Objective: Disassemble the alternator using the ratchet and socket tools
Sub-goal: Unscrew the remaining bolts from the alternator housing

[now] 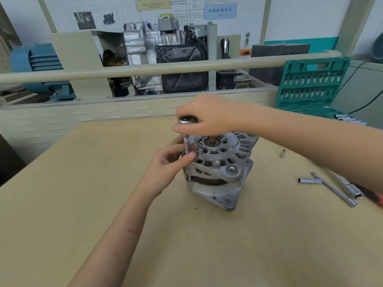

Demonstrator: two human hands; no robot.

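The silver alternator [219, 168] stands upright, its vented face up. The ratchet [187, 120] stands vertical in the grip, its extension [186, 144] dropping to a bolt at the housing's left rim.

A pale wood-grain counter [62, 204] fills the foreground. Behind it runs a beige metal frame with a round rail [145, 69] across the view. Beyond the rail stands a cutaway gearbox display [157, 50] beside a blue motor [37, 59]. The back wall [300, 15] is white with a teal band and carries a wiring diagram board [153, 4].
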